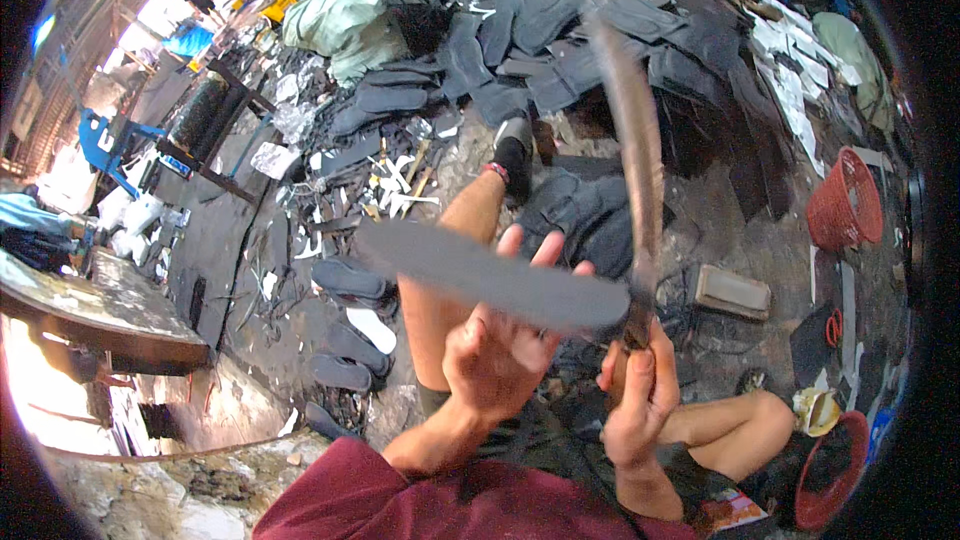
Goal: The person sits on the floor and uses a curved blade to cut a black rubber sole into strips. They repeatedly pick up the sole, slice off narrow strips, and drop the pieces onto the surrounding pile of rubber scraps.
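A dark grey shoe sole (490, 278), slightly blurred, lies across the upturned palm of my left hand (495, 365). The fingertips show beyond its far edge, and the thumb is at its near edge. My right hand (640, 395) is closed around the handle of a long, curved, brownish knife (640, 160). Its blade points up and away, blurred near the tip. The sole's right end is close to the base of the blade; whether they touch I cannot tell. Below on the floor, between my legs, is a pile of dark soles (585, 215).
More dark sole pieces (540, 25) are heaped at the back. Pale offcuts (400, 180) and soles (350, 280) lie to the left. On the right are a rectangular block (733, 292), a red basket (845, 202), another red basket (835, 480) and red-handled scissors (834, 326).
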Tool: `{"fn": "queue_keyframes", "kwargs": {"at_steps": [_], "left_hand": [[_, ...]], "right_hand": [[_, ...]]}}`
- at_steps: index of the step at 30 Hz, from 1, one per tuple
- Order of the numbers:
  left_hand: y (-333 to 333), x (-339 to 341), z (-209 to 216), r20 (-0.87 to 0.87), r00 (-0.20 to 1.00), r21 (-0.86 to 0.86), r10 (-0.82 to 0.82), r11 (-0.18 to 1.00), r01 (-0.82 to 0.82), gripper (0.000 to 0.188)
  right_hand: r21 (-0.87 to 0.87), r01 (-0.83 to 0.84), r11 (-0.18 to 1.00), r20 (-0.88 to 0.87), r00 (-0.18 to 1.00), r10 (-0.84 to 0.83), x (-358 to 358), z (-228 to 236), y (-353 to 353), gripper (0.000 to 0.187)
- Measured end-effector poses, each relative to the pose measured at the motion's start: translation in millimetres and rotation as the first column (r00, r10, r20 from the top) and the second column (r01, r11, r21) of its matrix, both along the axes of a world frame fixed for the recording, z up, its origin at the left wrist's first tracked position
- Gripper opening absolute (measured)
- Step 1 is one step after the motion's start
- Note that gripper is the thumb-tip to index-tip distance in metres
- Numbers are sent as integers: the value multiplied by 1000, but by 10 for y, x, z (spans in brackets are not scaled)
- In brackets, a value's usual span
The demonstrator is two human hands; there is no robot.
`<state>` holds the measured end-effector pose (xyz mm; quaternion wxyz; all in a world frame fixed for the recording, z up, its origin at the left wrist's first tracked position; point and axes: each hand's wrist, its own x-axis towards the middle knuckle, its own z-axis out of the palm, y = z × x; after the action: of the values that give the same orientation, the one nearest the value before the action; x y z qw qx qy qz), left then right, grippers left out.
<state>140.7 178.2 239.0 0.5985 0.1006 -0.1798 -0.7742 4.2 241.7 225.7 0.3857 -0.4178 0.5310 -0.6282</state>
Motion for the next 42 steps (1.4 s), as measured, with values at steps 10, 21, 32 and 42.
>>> {"fn": "queue_keyframes", "kwargs": {"at_steps": [10,21,32,42], "left_hand": [[-80,-375,19,292,953,389,-81,920,-41,47],[-71,-78,-349,460,887,476,-44,855,-204,32],[337,402,-575,579,813,368,-59,909,-196,33],[356,343,-551,528,849,401,-15,886,-234,38]], "right_hand": [[99,-29,995,34,999,25,-295,-145,256,34],[59,5,998,-602,798,31,-429,-908,1231,32],[136,-202,970,-721,652,237,-608,-370,747,35],[90,-120,989,-730,667,147,-362,-265,709,42]]}}
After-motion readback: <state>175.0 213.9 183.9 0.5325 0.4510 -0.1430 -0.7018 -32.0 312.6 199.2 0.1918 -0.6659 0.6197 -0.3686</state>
